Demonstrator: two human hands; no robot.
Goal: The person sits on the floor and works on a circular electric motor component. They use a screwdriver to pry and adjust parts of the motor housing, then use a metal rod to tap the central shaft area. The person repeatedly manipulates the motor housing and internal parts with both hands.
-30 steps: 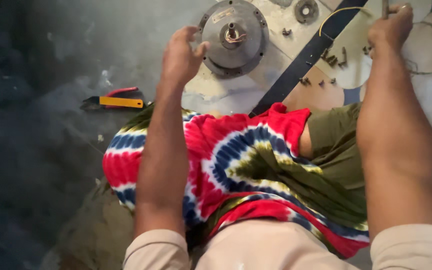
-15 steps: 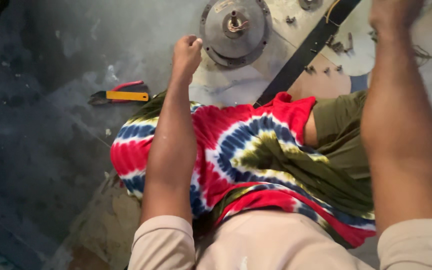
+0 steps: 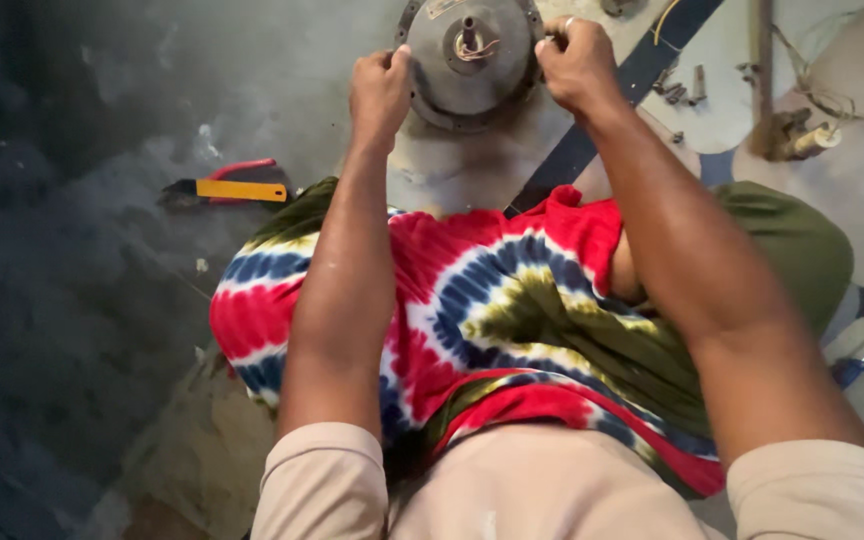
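Note:
A round grey metal motor housing (image 3: 472,55) with a central shaft and thin wires lies on the floor at the top of the head view. My left hand (image 3: 380,92) grips its left rim with the fingers curled. On its right rim my right hand (image 3: 577,62) is closed too, with a ring on one finger. Both forearms reach forward over a tie-dye cloth (image 3: 492,310) in red, blue, white and olive that covers my lap.
A yellow and red utility knife (image 3: 237,188) lies on the dark concrete floor to the left. A dark strap (image 3: 617,95) runs diagonally right of the housing. Loose screws (image 3: 687,90), a wooden stick and wire loops (image 3: 822,95) lie at the upper right.
My right hand has come in from the far right onto the housing's right rim. My left hand has closed on the left rim. The view has shifted.

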